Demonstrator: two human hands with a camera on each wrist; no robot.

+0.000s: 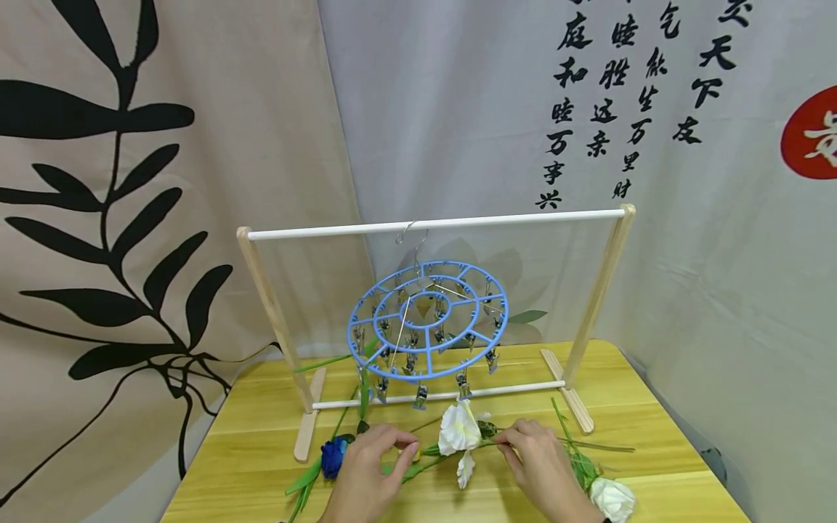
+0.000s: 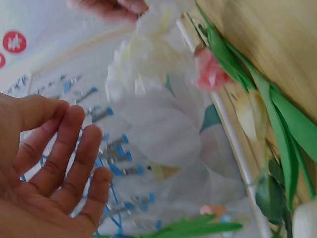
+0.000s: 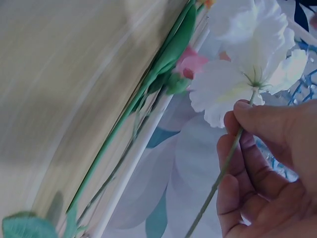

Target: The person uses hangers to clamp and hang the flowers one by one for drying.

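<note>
My right hand (image 1: 539,465) pinches the thin green stem (image 3: 214,191) of a white flower between thumb and fingers, just under the bloom. That white flower (image 1: 460,428), with wide ruffled petals (image 3: 213,91), is held in front of the rack, left of the hand. My left hand (image 1: 369,468) is on the flower's other side with nothing in its grasp. Its fingers (image 2: 64,153) are loosely bent, the thumb close to the index fingertip. A blue rose (image 1: 332,457) lies beside the left hand, and a white rose (image 1: 612,500) lies by the right wrist.
A blue round clip hanger (image 1: 428,359) hangs by its hook from the rack's white top rod (image 1: 510,219). Metal clips dangle around its rings. A pink flower (image 2: 212,72), a pale tulip (image 2: 250,114) and green stems lie on the wooden table (image 1: 654,443). Printed curtains stand behind.
</note>
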